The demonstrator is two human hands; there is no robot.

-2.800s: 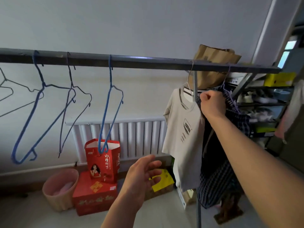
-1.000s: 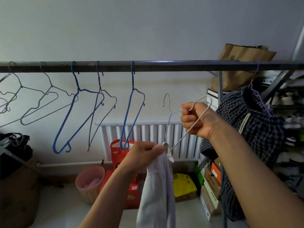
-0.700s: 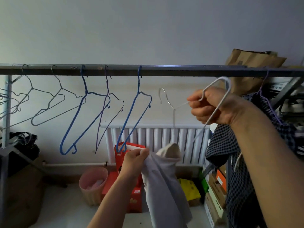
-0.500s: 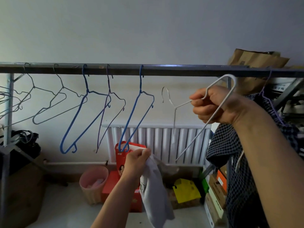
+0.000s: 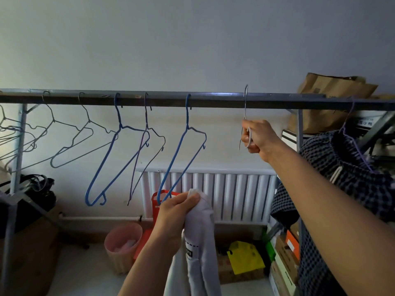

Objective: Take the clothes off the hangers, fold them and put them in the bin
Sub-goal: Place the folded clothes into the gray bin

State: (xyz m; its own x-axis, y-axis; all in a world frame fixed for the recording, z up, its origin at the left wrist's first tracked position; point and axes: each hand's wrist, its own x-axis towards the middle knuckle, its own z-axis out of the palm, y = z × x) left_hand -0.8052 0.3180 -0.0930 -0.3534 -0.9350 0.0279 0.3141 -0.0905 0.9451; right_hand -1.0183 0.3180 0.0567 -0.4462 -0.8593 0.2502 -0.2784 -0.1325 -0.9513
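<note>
Right hand (image 5: 255, 135): white hanger (image 5: 245, 103), hook over rail (image 5: 213, 101). Left hand (image 5: 173, 216): shirt (image 5: 201, 242).

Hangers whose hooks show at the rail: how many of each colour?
Blue hangers: 2
Grey hangers: 2
Purple hangers: 2, one under the checked garment
White hanger, held by the right hand: 1
Total: 7. Others at far left are cut off.
</note>
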